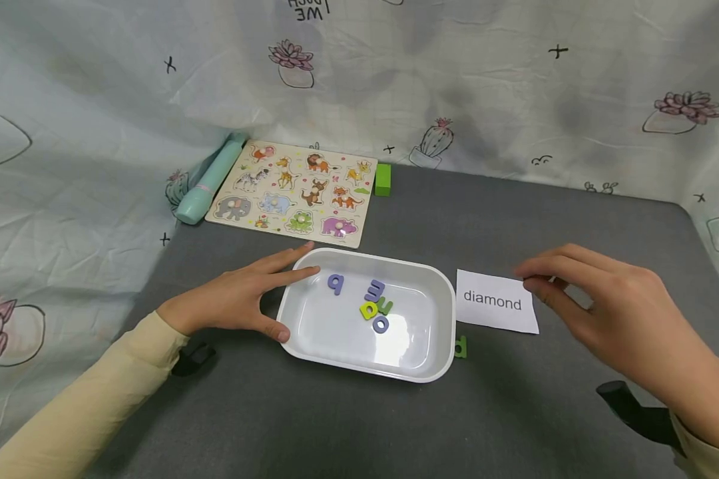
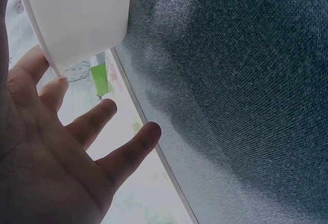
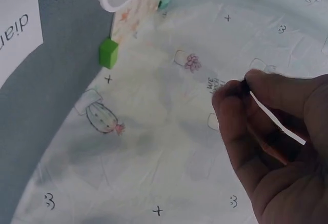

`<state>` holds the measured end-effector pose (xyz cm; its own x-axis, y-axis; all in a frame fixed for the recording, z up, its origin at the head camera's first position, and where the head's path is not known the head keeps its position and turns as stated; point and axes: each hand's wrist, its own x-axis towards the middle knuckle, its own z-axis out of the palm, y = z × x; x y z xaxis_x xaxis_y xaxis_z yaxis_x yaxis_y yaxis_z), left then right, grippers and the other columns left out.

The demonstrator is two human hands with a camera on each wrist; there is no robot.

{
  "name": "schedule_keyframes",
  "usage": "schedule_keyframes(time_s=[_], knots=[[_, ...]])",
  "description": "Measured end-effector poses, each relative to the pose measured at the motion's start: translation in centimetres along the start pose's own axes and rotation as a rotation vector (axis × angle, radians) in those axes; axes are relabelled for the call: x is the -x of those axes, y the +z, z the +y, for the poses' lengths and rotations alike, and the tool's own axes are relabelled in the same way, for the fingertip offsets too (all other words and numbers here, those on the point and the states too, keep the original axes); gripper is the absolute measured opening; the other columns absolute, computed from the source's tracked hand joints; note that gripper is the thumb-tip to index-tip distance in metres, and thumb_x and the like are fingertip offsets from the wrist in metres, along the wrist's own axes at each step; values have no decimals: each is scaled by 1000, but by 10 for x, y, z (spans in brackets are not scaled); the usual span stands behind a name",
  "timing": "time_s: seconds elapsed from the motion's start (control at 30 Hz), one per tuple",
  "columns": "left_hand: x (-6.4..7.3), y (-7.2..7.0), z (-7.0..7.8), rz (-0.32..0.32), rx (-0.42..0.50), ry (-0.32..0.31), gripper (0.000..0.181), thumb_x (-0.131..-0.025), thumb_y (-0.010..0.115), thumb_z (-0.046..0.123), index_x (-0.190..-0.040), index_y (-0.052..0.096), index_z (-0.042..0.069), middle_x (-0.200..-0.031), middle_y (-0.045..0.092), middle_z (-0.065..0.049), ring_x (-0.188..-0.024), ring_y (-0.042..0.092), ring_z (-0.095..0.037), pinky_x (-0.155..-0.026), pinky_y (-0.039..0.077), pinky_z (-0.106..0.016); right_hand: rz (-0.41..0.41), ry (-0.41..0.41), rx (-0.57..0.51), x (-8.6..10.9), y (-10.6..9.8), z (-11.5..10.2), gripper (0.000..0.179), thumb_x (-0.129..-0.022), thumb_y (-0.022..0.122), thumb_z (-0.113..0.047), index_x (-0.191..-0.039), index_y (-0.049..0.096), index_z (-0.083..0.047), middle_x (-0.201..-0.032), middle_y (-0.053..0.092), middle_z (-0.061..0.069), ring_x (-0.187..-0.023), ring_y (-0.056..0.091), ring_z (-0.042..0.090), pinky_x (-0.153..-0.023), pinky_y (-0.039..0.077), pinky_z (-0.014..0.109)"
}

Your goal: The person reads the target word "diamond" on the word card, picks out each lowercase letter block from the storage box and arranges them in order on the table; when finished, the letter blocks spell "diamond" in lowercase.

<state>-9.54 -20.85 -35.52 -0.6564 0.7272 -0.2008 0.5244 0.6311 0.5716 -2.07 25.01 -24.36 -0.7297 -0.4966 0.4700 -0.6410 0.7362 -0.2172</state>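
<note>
My left hand (image 1: 230, 293) rests at the left end of a white tray (image 1: 365, 371), thumb at its rim, fingers spread along the corner. In the left wrist view, two fingers overlap the tray wall (image 2: 77, 19). Inside the tray lie several toy letters: a purple q-shaped letter (image 1: 335, 284), a purple m (image 1: 374, 291), a purple o (image 1: 381, 324), a yellow letter (image 1: 368, 311) and a green letter (image 1: 385, 305). My right hand (image 1: 599, 299) pinches a small dark piece (image 3: 245, 84) between thumb and forefinger, over the right edge of a white card (image 1: 492, 301) reading "diamond".
A green letter (image 1: 461, 346) lies against the tray's right side. Behind the tray are an animal puzzle board (image 1: 299, 186), a teal tube-like object (image 1: 212, 179) and a green block (image 1: 383, 179). Patterned cloth (image 1: 485, 73) bounds the grey table (image 1: 605, 219) at the back and sides.
</note>
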Motion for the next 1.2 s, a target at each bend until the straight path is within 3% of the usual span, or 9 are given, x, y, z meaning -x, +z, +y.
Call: schedule_keyframes(time_s=[0.1, 0.27, 0.37, 0.4, 0.5, 0.63, 0.8, 1.03, 1.2], knots=[[0, 0, 0, -2, 1, -4, 108, -72, 88, 55, -161, 30, 35, -169, -2, 13, -152, 15, -29, -106, 35, -62, -18, 1, -22, 2, 1, 1, 46, -106, 43, -53, -97, 76, -21, -98, 67, -16, -80, 53, -10, -59, 41, 16], [-1, 0, 0, -4, 3, -10, 109, -71, 88, 55, -161, 30, 35, -169, -2, 13, -152, 16, -29, -106, 36, -62, -60, -13, -80, 8, 4, 7, 50, -106, 42, -55, -98, 80, -22, -106, 70, -16, -87, 60, -9, -63, 44, 12], [-2, 0, 0, -4, 3, -17, 109, -71, 88, 55, -161, 30, 35, -169, -2, 14, -152, 16, -29, -106, 36, -62, -95, -8, -146, 13, 10, 10, 10, -96, 73, -32, -100, 80, -26, -109, 70, -19, -92, 63, -7, -66, 46, 10], [-2, 0, 0, -3, 3, -18, 109, -71, 88, 56, -161, 30, 36, -169, -2, 14, -152, 16, -29, -106, 36, -62, -106, 3, -167, 14, 13, 12, 13, -89, 80, -21, -100, 79, -27, -108, 70, -20, -92, 63, -7, -67, 46, 10], [-2, 0, 0, -1, 6, -14, 109, -71, 88, 56, -161, 30, 36, -169, -2, 14, -152, 17, -29, -107, 35, -62, -118, 43, -216, 21, 25, 14, 52, -64, 87, 11, -96, 77, -29, -101, 71, -19, -87, 63, -6, -69, 48, 10], [-2, 0, -1, -2, 9, -1, 109, -71, 88, 55, -161, 31, 34, -169, -1, 12, -152, 16, -28, -108, 34, -61, -148, 122, -267, 33, 45, 17, 49, -64, 88, 13, -92, 75, -26, -91, 71, -14, -77, 65, -2, -68, 50, 11], [-2, -1, -1, -5, 13, 5, 108, -72, 89, 53, -161, 30, 34, -170, 0, 11, -152, 17, -28, -109, 34, -61, -227, 208, -349, 52, 72, 22, 41, -68, 88, 11, -92, 75, -20, -87, 72, -12, -78, 70, 3, -67, 53, 15], [-2, 0, -1, -7, 17, 0, 108, -71, 89, 54, -161, 31, 33, -169, -1, 12, -152, 16, -28, -110, 33, -60, -259, 232, -401, 69, 105, 27, 35, -69, 89, 8, -92, 76, -15, -86, 72, -10, -78, 67, 1, -68, 54, 19], [-3, 0, -1, -8, 13, -15, 109, -71, 89, 55, -161, 31, 34, -169, -2, 14, -152, 16, -27, -110, 33, -60, -256, 220, -436, 73, 117, 30, 38, -69, 87, 11, -95, 76, -13, -89, 72, -8, -80, 69, 4, -70, 54, 19]])
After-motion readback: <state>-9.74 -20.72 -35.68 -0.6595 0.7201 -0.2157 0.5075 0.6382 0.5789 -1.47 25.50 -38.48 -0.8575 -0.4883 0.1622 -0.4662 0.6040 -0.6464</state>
